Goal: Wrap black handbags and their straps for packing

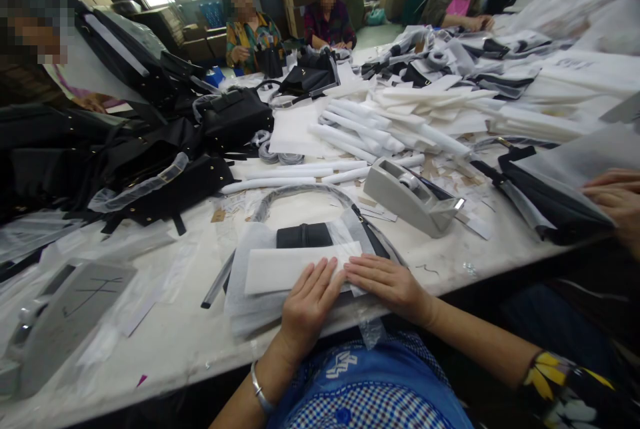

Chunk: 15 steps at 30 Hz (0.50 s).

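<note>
A black handbag (304, 236) lies flat at the table's front edge, partly covered by thin white wrapping sheet (240, 312). Its handle (295, 190), wrapped in clear plastic, arches away from me. Across the bag rests a folded white foam strip (280, 268). My left hand (307, 306) lies flat on this strip, fingers stretched out. My right hand (393, 286) presses flat on the strip's right end, fingertips close to those of the left. Neither hand grips anything. Beyond the bag stands a grey tape dispenser (407, 196).
Another tape dispenser (75, 322) stands at the near left. Black bags (165, 182) are heaped on the left. Rolled white foam (360, 126) and paper scraps (450, 176) cover the middle. At right, a co-worker's hand (617, 202) touches a black bag (565, 209). Several people sit around the table.
</note>
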### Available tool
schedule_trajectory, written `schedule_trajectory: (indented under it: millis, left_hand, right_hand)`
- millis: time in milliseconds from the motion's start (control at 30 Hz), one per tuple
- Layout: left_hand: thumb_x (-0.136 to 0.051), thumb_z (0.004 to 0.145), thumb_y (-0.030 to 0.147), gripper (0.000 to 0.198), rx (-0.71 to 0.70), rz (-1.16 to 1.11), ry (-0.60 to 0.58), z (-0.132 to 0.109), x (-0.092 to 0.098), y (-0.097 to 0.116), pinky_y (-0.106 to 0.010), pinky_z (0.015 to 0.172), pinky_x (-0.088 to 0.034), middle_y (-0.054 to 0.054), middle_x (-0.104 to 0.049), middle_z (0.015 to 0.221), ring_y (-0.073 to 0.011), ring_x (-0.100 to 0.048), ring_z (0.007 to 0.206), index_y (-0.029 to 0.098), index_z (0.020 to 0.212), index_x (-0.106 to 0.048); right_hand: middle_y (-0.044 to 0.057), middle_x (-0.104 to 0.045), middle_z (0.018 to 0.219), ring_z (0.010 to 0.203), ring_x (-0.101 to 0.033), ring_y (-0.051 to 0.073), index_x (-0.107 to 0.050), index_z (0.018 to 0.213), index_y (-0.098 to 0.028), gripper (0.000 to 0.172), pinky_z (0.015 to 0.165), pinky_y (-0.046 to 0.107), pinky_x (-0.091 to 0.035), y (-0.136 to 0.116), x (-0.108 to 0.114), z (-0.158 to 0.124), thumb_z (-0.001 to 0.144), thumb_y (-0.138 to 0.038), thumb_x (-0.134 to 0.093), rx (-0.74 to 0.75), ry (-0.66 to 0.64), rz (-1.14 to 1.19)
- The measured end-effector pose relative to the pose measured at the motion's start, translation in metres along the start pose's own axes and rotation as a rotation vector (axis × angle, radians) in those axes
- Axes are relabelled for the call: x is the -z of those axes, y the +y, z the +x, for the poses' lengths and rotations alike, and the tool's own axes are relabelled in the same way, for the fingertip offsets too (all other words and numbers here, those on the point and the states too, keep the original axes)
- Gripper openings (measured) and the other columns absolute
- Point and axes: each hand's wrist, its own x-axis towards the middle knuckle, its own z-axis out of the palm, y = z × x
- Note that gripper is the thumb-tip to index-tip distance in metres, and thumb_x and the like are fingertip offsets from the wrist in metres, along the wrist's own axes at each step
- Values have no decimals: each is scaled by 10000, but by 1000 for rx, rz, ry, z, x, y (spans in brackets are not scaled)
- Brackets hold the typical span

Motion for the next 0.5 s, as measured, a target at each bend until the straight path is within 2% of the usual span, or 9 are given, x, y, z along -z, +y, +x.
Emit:
schedule_trajectory:
  millis: [133, 233, 400, 500]
  left_hand:
    - [-508, 992, 184, 435, 12, 10, -37, 0, 2, 4, -401, 1101, -453, 17, -581, 1406, -238, -534, 1318, 249, 1423, -494]
    - [-499, 999, 207, 437, 26, 16, -41, -1, 2, 5, -385, 1100, -451, 42, -556, 1427, -229, -529, 1321, 262, 1432, -478]
    - [-489, 1003, 211, 432, 32, 14, -36, -2, -1, 4, -386, 1083, -464, 50, -538, 1442, -226, -533, 1317, 271, 1431, -476]
    - [-519, 991, 216, 445, 30, 16, -28, -1, -1, 5, -390, 1069, -477, 46, -533, 1446, -235, -539, 1312, 280, 1430, -478]
  right_hand:
    - [134, -659, 1303, 1331, -523, 233, -583, 1335, -125, 367, 1081, 477, -500, -4, -2, -1, 984, -86, -481, -10, 37, -14]
    - [156, -670, 1270, 1301, -545, 251, -619, 1282, -93, 337, 1075, 481, -503, -9, 4, 1, 965, -73, -507, 6, 30, -41]
    - [109, -740, 1057, 1100, -649, 221, -701, 1158, -115, 260, 981, 396, -553, -23, 14, 8, 949, -90, -548, -15, 145, -135]
    - [63, -754, 961, 977, -677, 183, -723, 1095, -146, 230, 933, 363, -533, -32, 17, 14, 952, -98, -549, -42, 182, -162]
